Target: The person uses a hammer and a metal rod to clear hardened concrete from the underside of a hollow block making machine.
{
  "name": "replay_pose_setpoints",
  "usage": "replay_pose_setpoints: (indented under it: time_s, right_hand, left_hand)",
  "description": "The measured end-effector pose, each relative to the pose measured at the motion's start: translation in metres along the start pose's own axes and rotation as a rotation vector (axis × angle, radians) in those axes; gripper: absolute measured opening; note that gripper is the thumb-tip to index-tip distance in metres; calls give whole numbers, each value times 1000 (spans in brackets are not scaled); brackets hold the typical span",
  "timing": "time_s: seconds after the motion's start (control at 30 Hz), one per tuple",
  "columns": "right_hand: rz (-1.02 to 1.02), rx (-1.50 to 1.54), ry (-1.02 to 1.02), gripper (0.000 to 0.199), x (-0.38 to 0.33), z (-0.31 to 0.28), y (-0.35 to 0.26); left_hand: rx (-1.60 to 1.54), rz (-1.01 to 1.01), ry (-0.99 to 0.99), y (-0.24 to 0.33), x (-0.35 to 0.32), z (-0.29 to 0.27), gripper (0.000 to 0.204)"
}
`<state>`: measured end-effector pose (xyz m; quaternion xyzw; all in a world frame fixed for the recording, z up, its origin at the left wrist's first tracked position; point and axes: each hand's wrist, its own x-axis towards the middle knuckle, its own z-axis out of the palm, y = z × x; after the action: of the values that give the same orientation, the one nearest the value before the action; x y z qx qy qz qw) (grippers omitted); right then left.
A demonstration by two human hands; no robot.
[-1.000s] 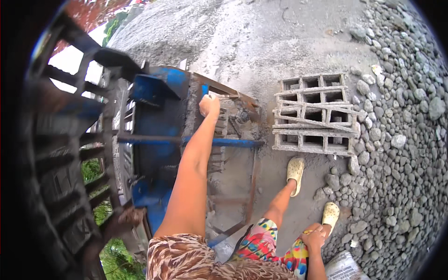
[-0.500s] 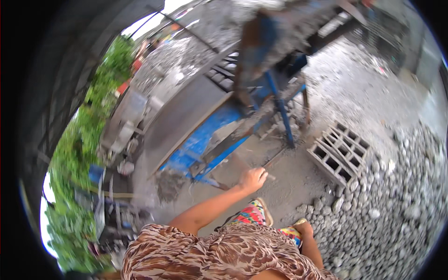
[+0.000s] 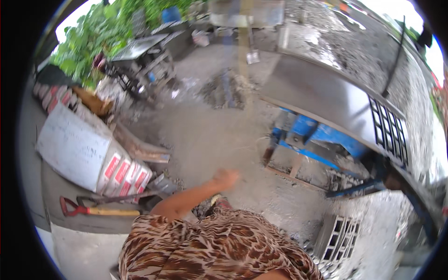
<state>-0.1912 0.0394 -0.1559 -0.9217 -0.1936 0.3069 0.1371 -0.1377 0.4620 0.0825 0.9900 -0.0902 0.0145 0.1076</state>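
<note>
Here's the left hand (image 3: 227, 179), out over the grey floor (image 3: 200, 135) near the middle, badly smeared; it seems loosely curled, though I can't tell whether anything is in it. The right hand is out of view. The forearm (image 3: 179, 201) comes up from the brown patterned shirt (image 3: 219, 247), and a pale shoe (image 3: 215, 199) peeks out just below the wrist.

Over to the right, well apart from the hand, stands the blue machine (image 3: 303, 127), its flat metal top (image 3: 317, 86) running to a dark grid (image 3: 388, 128) at the right end. Near right, hollow blocks (image 3: 337, 238) sit on the ground.

Swing left: a shovel (image 3: 114, 212) with a red grip and yellow shaft lies near, below red-and-white sacks (image 3: 122, 173) partly under a pale sheet (image 3: 74, 144). Farther off, a grey heap (image 3: 221, 92) spreads on the floor, and green plants (image 3: 86, 51) fill the far left.
</note>
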Motion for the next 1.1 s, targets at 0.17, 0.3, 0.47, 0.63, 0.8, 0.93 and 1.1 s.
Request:
replay_pose_setpoints:
  time_s: [0.17, 0.3, 0.47, 0.63, 0.8, 0.93, 1.1]
  right_hand:
    - [-572, -462, -8, 35, 140, -77, -193]
    - [-435, 119, -236, 50, 220, -123, -381]
    - [-779, 128, -44, 53, 271, -150, -553]
    - [-1090, 519, 77, 29, 335, -181, -640]
    - [-1014, 781, 77, 22, 417, -202, -689]
    - [-975, 670, 46, 19, 497, -252, -748]
    - [-1157, 494, -37, 14, 566, -329, -879]
  left_hand:
    - [-162, -405, 311, -110, -84, -42, 17]
    - [-141, -625, 301, -170, -102, -79, 17]
    - [-80, -598, 352, -248, -94, -125, 16]
    - [58, -573, 345, -321, -49, -144, 11]
    - [-340, -558, 648, -412, 4, -141, 13]
    - [-710, -751, 678, -503, 54, -145, 19]
    - [-726, -788, 845, -614, 73, -203, 20]
